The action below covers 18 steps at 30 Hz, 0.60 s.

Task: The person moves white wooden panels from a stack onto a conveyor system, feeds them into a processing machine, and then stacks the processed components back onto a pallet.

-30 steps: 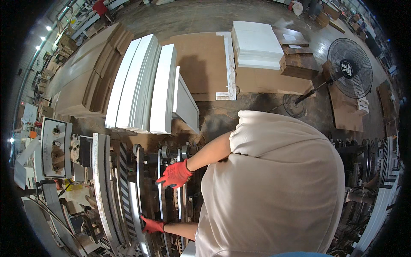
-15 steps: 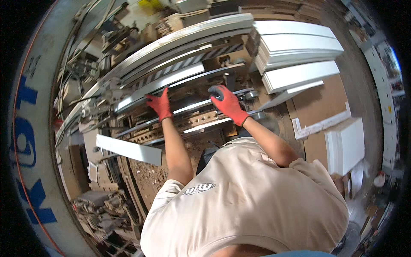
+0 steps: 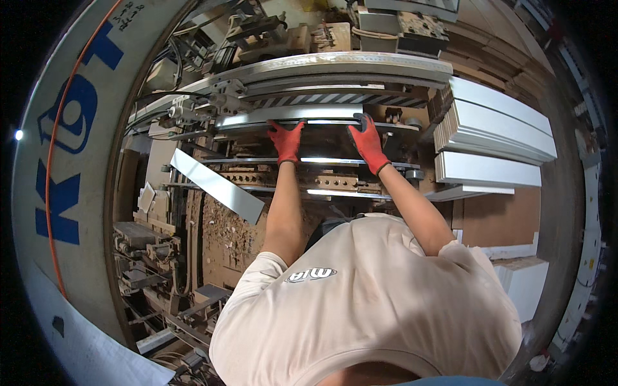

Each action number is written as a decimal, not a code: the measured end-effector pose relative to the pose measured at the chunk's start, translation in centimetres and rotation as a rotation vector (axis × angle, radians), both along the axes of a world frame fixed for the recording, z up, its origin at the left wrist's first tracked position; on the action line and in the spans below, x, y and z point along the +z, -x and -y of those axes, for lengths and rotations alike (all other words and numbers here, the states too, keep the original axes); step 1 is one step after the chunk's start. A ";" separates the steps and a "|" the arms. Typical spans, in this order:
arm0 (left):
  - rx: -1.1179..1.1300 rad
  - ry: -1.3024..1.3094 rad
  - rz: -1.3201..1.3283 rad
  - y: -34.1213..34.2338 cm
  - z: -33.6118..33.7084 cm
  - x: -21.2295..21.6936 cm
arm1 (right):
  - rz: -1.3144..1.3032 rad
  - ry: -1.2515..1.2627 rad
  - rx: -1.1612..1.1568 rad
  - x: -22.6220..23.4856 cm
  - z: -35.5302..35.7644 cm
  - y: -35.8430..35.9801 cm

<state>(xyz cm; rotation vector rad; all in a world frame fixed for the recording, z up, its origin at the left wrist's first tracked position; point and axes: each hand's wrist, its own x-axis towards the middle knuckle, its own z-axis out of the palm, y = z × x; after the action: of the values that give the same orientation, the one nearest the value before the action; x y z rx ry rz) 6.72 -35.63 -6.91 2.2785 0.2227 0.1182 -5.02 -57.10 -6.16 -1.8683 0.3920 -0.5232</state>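
A long narrow white panel (image 3: 290,114) lies across the machine's metal rails (image 3: 331,160), in front of a black-and-white striped strip. My left hand (image 3: 286,141), in a red glove with dark fingertips, is at the panel's near edge, thumb and fingers spread. Gloved alike, my right hand (image 3: 369,145) reaches the panel's right end with its thumb apart from the fingers. Both hands look open, their fingertips at or just over the near edge; firm contact cannot be made out. Closer to me on the left, another white strip (image 3: 217,186) lies slanted.
Stacked white panels (image 3: 499,122) stand at the right, with brown board (image 3: 502,219) nearer me. A long metal beam (image 3: 309,64) crosses behind the rails. Clamps and cables (image 3: 225,100) sit at its left. A large pale machine housing (image 3: 38,167) fills the left side.
The view has turned, so the rails now run more level. Both hands have moved forward, from above the rails to the white panel's near edge.
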 end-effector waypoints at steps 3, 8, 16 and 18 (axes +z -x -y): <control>0.046 -0.033 -0.035 0.2 -1.1 0.2 | 0.052 -0.024 0.032 -0.1 -0.9 -0.5; 0.032 -0.040 0.038 -1.2 -0.5 -1.7 | 0.093 -0.136 0.083 -2.2 0.3 -2.1; 0.063 1.122 0.161 3.5 3.7 -4.2 | 0.007 -0.571 0.357 2.5 -1.7 5.6; 0.344 1.221 0.191 6.2 5.9 -2.8 | -0.093 -0.599 0.434 3.2 -0.9 9.9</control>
<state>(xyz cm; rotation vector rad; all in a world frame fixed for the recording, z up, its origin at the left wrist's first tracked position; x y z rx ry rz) 0.48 -41.55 -9.72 0.9970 0.4352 0.2825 -14.87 -56.16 -2.94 -1.3373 0.1652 -0.0109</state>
